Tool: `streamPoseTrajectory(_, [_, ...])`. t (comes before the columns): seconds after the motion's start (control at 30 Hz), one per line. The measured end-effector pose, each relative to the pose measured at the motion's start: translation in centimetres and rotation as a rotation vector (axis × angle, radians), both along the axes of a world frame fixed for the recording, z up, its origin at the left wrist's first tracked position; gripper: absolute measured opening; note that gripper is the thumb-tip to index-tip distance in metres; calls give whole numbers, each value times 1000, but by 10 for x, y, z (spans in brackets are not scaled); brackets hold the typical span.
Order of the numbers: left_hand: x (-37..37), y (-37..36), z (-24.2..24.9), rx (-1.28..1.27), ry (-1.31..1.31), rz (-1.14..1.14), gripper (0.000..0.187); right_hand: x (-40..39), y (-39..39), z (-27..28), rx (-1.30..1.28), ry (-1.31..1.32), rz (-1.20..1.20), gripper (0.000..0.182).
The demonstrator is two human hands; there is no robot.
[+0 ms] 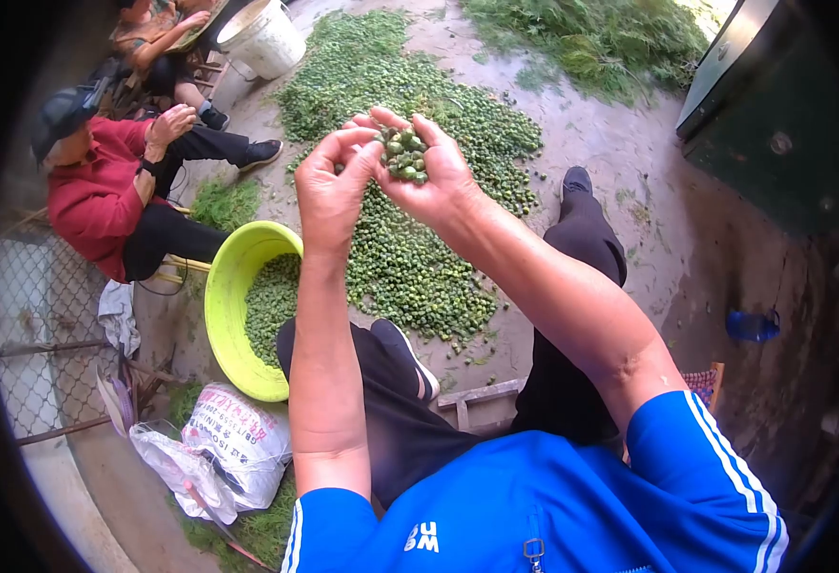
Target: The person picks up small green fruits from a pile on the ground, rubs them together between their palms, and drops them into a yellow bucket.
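Note:
My right hand (pixel 431 172) is cupped palm up, with a small heap of round green fruits (pixel 406 156) lying in it. Beside it is my left hand (pixel 334 181), raised with thumb and fingers pinched together at the edge of the right palm. Whatever the left fingertips hold, if anything, is too small to tell. Below both hands a wide pile of the same green fruits (pixel 429 277) spreads over the floor. A yellow-green bucket (pixel 217 306), tilted toward me and partly filled with smaller green pieces, is left of my left forearm.
At the left sits a person in a red top (pixel 95 205), and another person (pixel 157 33) sits behind. A white bucket (pixel 265 40) stands near them. Feathery green branches (pixel 601 43) lie at the back. White sacks (pixel 238 444) rest at lower left; a dark green box-like object (pixel 773 124) is at right.

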State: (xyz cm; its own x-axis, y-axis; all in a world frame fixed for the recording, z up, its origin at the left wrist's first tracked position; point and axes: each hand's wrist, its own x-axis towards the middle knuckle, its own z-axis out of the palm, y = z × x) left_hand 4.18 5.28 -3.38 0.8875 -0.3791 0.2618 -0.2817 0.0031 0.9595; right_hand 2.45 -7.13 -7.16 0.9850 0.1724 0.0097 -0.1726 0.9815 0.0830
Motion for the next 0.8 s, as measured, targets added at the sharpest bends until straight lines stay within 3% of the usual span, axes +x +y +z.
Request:
streamPoseTrajectory(0.03, [0, 4, 6, -197, 258, -93, 19, -1, 2, 4, -36, 110, -41, 46])
streamPoseTrajectory(0.07, [-1, 4, 12, -198, 258, -93, 19, -1, 1, 7, -36, 110, -41, 46])
streamPoseTrajectory(0.13, [-4, 3, 21, -478, 535, -89, 14, -4, 0, 11, -98, 138, -60, 47])
streamPoseTrajectory(0.2, [0, 6, 17, -460, 517, -127, 15, -5, 2, 12, -120, 173, -71, 47])
streamPoseTrajectory(0.3, [2, 7, 4, -61, 218, -60, 16, -2, 5, 5, -190, 128, -62, 46])
streamPoseTrajectory(0.4, [4, 0, -7, 264, -334, 65, 17, -2, 9, 1, -174, 118, -53, 45])
streamPoseTrajectory(0.53, [-8, -5, 5, 416, -338, 121, 17, 0, 8, -2, -188, 108, -40, 43])
streamPoseTrajectory(0.7, [-12, -9, 9, 544, -606, 116, 14, -4, 9, 3, -187, 174, -49, 42])
streamPoseTrajectory(0.8, [-8, -7, 2, 430, -621, 133, 13, -2, 7, 1, -143, 167, -32, 42])
